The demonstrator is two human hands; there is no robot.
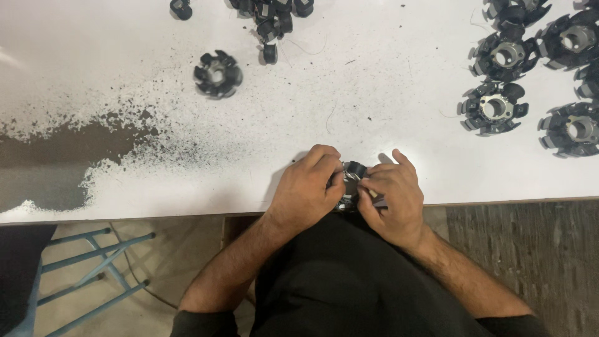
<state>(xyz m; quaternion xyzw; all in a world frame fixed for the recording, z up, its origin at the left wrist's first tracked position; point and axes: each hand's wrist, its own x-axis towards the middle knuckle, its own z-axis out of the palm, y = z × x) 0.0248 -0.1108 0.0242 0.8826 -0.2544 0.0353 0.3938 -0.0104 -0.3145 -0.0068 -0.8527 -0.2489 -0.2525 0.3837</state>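
Observation:
My left hand [309, 187] and my right hand [393, 190] meet at the near edge of a white table [374, 93]. Between them they grip a small round black and metal part [351, 181], mostly hidden by my fingers. My left fingers curl over its left side. My right thumb and fingers pinch its right side, where a thin dark strip pokes out.
A lone black ring-shaped part [217, 73] lies at mid left. Several similar parts with metal hubs [496, 107] sit at the right edge, and small black pieces [269, 15] at the top. Dark dust [75, 150] covers the left of the table. A blue frame [93, 268] stands below.

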